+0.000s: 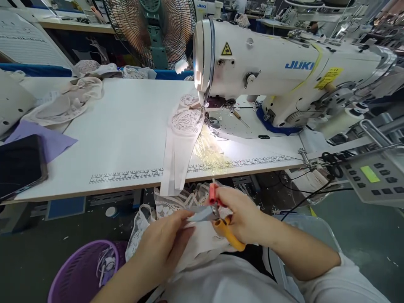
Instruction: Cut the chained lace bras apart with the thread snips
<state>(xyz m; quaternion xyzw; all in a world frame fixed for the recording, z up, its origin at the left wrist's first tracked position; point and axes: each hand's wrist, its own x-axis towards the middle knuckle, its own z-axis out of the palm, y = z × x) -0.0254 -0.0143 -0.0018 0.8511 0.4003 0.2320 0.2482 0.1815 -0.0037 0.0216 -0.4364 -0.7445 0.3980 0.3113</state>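
Note:
My right hand point(243, 214) grips a pair of scissors point(225, 231) with one red and one orange handle, its blades pointing left over my lap. My left hand point(166, 240) is closed, thumb and fingers together at the blade tips; what it pinches is hidden. Beneath both hands, white lace fabric point(202, 237) lies across my lap. Ahead on the table, a pale lace bra piece point(186, 122) sits at the sewing machine's needle, and its plain strips hang over the front edge. Yellowish, thin see-through material point(210, 149) lies beside it.
A white JUKI sewing machine point(252, 59) stands on the table point(126, 126). At the left are a phone point(22, 164), purple paper point(47, 136) and more bra pieces point(69, 99). A purple basket point(82, 273) stands on the floor; a control panel point(375, 176) juts out at the right.

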